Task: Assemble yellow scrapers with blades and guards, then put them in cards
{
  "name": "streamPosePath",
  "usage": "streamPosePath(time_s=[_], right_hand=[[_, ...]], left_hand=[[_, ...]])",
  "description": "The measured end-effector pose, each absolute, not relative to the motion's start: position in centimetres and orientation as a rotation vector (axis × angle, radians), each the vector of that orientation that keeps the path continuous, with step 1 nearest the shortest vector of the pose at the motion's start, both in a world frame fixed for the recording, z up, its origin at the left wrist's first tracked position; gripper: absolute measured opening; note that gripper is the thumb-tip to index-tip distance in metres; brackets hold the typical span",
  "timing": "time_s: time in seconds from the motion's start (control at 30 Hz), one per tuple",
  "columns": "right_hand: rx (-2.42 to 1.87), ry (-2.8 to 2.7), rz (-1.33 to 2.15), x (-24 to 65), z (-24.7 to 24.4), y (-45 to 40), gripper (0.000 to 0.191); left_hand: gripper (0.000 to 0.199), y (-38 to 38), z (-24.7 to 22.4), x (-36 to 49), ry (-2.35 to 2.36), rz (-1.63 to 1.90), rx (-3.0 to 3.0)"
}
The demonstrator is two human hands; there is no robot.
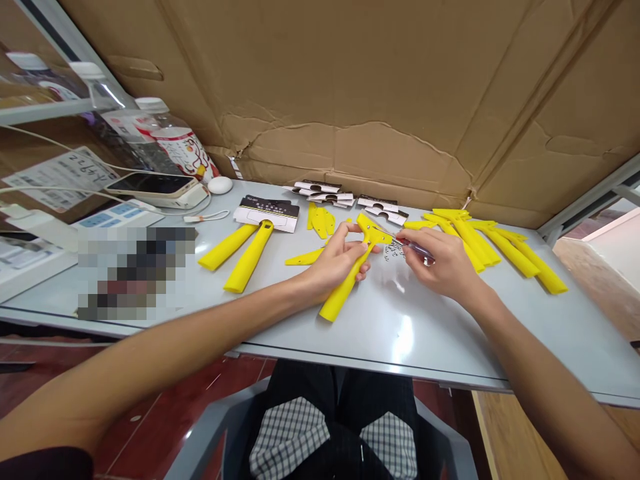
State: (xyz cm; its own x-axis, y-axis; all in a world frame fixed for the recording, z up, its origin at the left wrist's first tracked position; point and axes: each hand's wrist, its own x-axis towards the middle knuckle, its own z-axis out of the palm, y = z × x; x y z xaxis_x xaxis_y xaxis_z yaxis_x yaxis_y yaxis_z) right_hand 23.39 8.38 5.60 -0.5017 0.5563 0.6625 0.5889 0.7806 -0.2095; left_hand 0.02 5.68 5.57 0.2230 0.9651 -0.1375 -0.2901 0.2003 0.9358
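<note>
My left hand (343, 257) is closed around a yellow T-shaped scraper (341, 293). The scraper's wide head points away from me and its thick handle slants down toward the table's front edge. In my right hand (440, 257) is a slim screwdriver (421, 251) with a dark handle. Its thin metal shaft reaches left to the scraper's head, close to small screw spots; whether the tip touches one I cannot tell. Small loose screws (393, 251) lie on the table between my hands. A flat yellow piece (304, 258) lies beside my left hand, with further yellow plates (320, 221) behind it.
More yellow scrapers (515, 252) lie on the right of the white table (450, 353). Two yellow handles (249, 257) with a black-and-white card (267, 212) lie left. Folded cards (325, 192) sit by the cardboard wall (350, 87). A phone (150, 183) and bottles (173, 137) stand left.
</note>
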Motion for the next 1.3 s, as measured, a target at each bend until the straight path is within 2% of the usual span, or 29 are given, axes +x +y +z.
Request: streamPosePath(time_s=[0.83, 1.03, 1.3], right_hand=[[-0.848, -2.214, -0.016, 23.2, 6.0, 8.0, 0.023], [-0.851, -2.204, 0.048, 23.0, 6.3, 7.6, 0.018], [-0.847, -2.114, -0.083, 23.1, 6.1, 7.9, 0.006]], left_hand=[[0.022, 5.7, 5.2, -0.1, 0.903, 1.056, 1.022], [0.018, 5.7, 4.9, -0.1, 0.933, 1.032, 1.088], [0.018, 5.8, 4.4, -0.2, 0.969, 0.999, 1.112]])
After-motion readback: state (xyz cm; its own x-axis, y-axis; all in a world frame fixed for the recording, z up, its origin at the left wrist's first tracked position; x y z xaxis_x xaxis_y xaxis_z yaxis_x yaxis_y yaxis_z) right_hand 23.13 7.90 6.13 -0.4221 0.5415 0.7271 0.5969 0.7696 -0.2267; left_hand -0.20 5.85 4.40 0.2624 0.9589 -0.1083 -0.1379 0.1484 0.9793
